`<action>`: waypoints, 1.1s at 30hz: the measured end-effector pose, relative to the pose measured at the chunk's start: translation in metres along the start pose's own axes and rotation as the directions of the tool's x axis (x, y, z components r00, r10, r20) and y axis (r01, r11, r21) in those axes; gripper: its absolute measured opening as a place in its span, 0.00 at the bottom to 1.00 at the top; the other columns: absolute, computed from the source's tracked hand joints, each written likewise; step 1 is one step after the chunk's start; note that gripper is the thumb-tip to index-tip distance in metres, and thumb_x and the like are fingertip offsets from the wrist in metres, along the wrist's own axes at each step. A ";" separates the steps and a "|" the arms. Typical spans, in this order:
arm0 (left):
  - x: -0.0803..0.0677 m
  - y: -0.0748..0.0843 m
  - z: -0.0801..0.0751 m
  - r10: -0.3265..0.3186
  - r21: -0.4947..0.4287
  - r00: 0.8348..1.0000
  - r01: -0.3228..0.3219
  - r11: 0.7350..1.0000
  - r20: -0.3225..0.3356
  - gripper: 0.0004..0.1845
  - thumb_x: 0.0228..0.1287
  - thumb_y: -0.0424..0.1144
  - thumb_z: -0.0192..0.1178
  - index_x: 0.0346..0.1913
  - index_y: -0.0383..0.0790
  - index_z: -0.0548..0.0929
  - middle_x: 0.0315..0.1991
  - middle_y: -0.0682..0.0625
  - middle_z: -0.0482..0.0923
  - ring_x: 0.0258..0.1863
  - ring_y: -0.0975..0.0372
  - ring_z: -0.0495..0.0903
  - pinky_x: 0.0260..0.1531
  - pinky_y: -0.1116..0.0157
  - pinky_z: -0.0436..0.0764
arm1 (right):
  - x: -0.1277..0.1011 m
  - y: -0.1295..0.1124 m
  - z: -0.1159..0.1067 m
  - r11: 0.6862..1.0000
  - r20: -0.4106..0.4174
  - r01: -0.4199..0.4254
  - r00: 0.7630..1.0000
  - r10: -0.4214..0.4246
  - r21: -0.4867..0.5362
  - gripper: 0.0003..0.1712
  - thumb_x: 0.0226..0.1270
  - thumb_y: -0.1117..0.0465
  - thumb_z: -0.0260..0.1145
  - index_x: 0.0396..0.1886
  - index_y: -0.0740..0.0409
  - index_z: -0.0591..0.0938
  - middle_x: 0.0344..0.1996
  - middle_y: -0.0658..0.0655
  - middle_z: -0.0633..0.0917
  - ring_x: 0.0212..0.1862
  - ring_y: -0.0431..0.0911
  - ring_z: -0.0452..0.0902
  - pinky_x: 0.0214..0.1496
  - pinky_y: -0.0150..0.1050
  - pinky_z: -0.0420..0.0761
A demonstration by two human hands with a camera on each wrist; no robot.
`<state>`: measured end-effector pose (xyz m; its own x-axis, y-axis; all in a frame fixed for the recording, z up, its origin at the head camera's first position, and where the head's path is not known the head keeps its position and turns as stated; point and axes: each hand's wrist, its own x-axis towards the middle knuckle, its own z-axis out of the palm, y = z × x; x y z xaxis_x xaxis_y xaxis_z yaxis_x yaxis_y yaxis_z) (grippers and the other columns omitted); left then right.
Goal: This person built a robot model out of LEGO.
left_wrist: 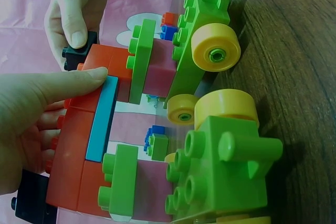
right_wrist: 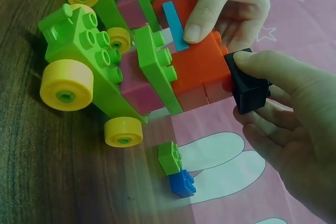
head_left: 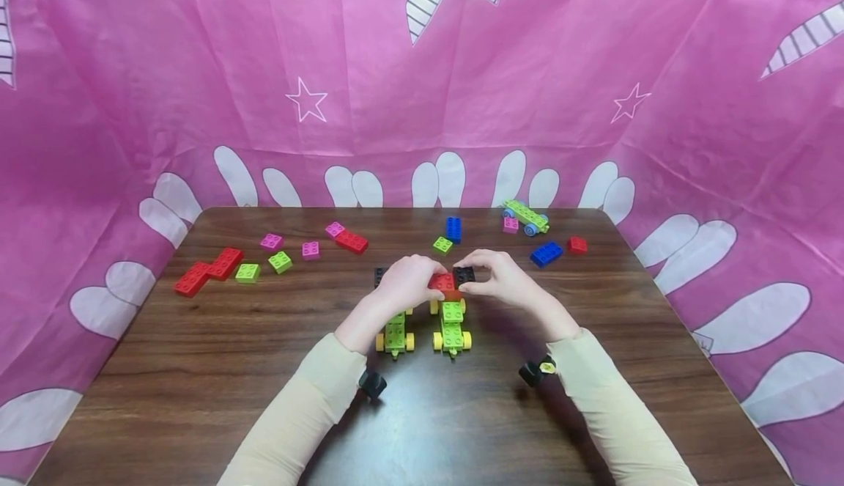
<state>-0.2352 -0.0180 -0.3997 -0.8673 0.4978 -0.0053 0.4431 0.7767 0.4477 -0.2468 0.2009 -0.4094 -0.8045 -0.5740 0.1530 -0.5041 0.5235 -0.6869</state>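
Note:
Two lime-green wheeled bases with yellow wheels stand side by side. Each carries a dark pink brick and a green brick; above these, red bricks and a light blue strip span both. My left hand grips the red section, thumb across its near side and fingers behind. At the right end, my right hand pinches a black brick between thumb and fingers. That brick sits slightly tilted against the red; whether it is fully seated I cannot tell. Another black brick is at the left end.
Several red, pink and green bricks lie at the back left of the wooden table. Blue bricks, a small red brick and another green wheeled base lie at the back right.

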 end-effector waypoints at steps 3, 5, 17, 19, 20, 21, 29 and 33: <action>0.000 0.000 0.000 0.001 0.000 1.000 -0.001 1.000 0.001 0.22 0.56 0.46 0.72 0.54 0.44 0.85 0.46 0.50 0.86 0.43 0.60 0.81 0.47 0.61 0.82 | 0.000 0.000 0.000 1.000 0.002 0.007 1.000 -0.007 -0.020 0.19 0.59 0.61 0.73 0.51 0.58 0.84 0.46 0.55 0.86 0.51 0.49 0.79 0.56 0.50 0.82; -0.001 0.001 0.000 0.000 -0.001 1.000 0.000 1.000 0.003 0.22 0.56 0.46 0.72 0.54 0.44 0.85 0.46 0.50 0.86 0.43 0.60 0.81 0.47 0.61 0.82 | 0.000 -0.001 0.000 0.999 -0.003 0.013 1.000 -0.013 -0.040 0.19 0.59 0.62 0.73 0.50 0.58 0.84 0.45 0.55 0.86 0.50 0.48 0.79 0.55 0.49 0.81; -0.001 0.000 0.000 0.000 -0.004 1.000 -0.001 1.000 -0.002 0.22 0.56 0.46 0.72 0.54 0.45 0.85 0.46 0.51 0.86 0.42 0.61 0.81 0.46 0.62 0.82 | -0.001 -0.003 0.003 0.995 -0.040 0.009 0.999 -0.013 -0.098 0.19 0.58 0.62 0.74 0.51 0.58 0.85 0.45 0.54 0.86 0.47 0.47 0.79 0.49 0.43 0.83; -0.001 0.000 0.000 -0.001 -0.006 1.000 0.001 1.000 0.001 0.22 0.56 0.46 0.72 0.54 0.45 0.85 0.46 0.51 0.86 0.42 0.61 0.81 0.46 0.62 0.82 | -0.001 -0.003 0.003 0.996 -0.039 0.009 0.999 -0.013 -0.090 0.19 0.58 0.62 0.74 0.50 0.58 0.85 0.44 0.54 0.86 0.47 0.47 0.79 0.49 0.43 0.83; -0.001 0.000 0.000 -0.002 -0.005 1.000 0.002 1.000 0.001 0.22 0.56 0.46 0.72 0.54 0.44 0.85 0.46 0.51 0.86 0.42 0.61 0.81 0.46 0.62 0.82 | -0.001 -0.003 0.003 0.997 -0.038 0.009 0.999 -0.012 -0.082 0.19 0.58 0.62 0.74 0.50 0.58 0.85 0.44 0.54 0.86 0.47 0.47 0.79 0.49 0.43 0.83; -0.001 -0.001 0.000 -0.003 -0.005 1.000 0.003 1.000 0.003 0.22 0.56 0.46 0.72 0.54 0.45 0.85 0.46 0.51 0.86 0.42 0.61 0.81 0.46 0.62 0.82 | -0.001 -0.003 0.003 0.997 -0.037 0.008 0.999 -0.011 -0.074 0.19 0.58 0.62 0.74 0.50 0.58 0.85 0.44 0.54 0.86 0.48 0.48 0.80 0.49 0.43 0.83; 0.000 0.001 -0.002 0.001 0.000 1.000 -0.001 1.000 0.026 0.22 0.56 0.46 0.72 0.54 0.44 0.85 0.44 0.51 0.86 0.38 0.62 0.80 0.44 0.63 0.82 | -0.001 -0.001 0.004 1.000 -0.034 0.000 0.999 0.000 -0.022 0.20 0.58 0.62 0.74 0.51 0.59 0.84 0.46 0.55 0.85 0.52 0.50 0.80 0.58 0.52 0.81; 0.000 0.002 -0.003 0.007 0.024 0.999 -0.008 1.000 0.037 0.22 0.57 0.46 0.71 0.54 0.43 0.84 0.45 0.50 0.86 0.39 0.61 0.81 0.45 0.62 0.83 | -0.001 -0.001 0.003 1.000 -0.036 0.009 0.999 -0.010 -0.018 0.20 0.57 0.62 0.75 0.50 0.59 0.84 0.46 0.55 0.85 0.52 0.50 0.79 0.58 0.52 0.80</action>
<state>-0.2347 -0.0172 -0.3960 -0.8550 0.5174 -0.0353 0.4555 0.7819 0.4257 -0.2443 0.1989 -0.4107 -0.8102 -0.5560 0.1857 -0.5174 0.5294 -0.6724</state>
